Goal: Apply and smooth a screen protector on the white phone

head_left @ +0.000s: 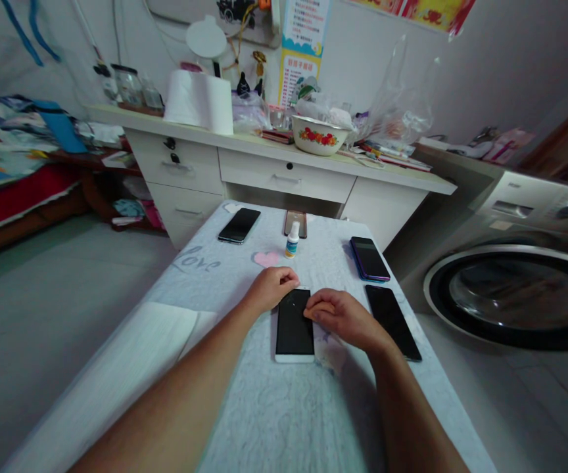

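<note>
A white-framed smartphone [294, 328] with a dark screen lies flat on the cloth-covered table before me. At its upper left corner is my left hand [273, 288], fingers curled and closed against the edge. My right hand [338, 314] is over the right side of the screen, its fingers pinched together. Something orange-tan shows at those fingertips, but I cannot tell whether it is a small cloth or just fingers. Beyond the phone stands a small white spray bottle [292, 242] with a blue and yellow label.
Other phones lie around: a black phone [239, 225] far left, a phone or case [296, 223] behind the bottle, a purple-edged phone [370, 258] and a dark phone [392, 320] at right. A white desk [284, 167] stands behind, a washing machine [525, 263] at right.
</note>
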Available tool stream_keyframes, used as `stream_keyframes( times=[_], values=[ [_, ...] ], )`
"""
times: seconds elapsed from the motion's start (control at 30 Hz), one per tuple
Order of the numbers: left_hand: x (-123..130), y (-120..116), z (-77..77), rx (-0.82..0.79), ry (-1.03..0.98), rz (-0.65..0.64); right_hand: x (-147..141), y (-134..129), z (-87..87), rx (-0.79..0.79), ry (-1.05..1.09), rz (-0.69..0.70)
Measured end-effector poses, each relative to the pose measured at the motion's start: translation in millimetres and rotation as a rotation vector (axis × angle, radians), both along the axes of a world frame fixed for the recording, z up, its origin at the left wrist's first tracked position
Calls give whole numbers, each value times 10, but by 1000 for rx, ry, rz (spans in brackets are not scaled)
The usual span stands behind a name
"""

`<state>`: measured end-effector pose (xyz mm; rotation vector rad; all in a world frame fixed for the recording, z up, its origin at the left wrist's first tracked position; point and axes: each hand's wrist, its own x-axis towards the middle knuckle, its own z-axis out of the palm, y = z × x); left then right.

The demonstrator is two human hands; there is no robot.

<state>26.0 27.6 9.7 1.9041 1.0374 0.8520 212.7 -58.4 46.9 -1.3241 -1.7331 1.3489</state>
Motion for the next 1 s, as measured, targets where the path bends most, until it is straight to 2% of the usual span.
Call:
stream_keyframes(
  times=[0.13,0.27,0.53,0.83,0.9,1.0],
  values=[
    [-8,-19,39,88,87,-9,-87,59,-52,292,-228,-167],
    [-10,-23,37,104,115,0,-97,86,-62,407,-413,-202],
    [-12,-22,0,71,76,20,-57,66,-75,381,-456,-57],
    [-8,-26,-13,68,76,47,-42,-10,-3,152,-320,152],
    [-9,-27,-17,73,84,53,-56,-16,10,146,-315,165],
    [-11,-31,-20,85,93,70,-86,-4,3,197,-339,100]
  ],
)
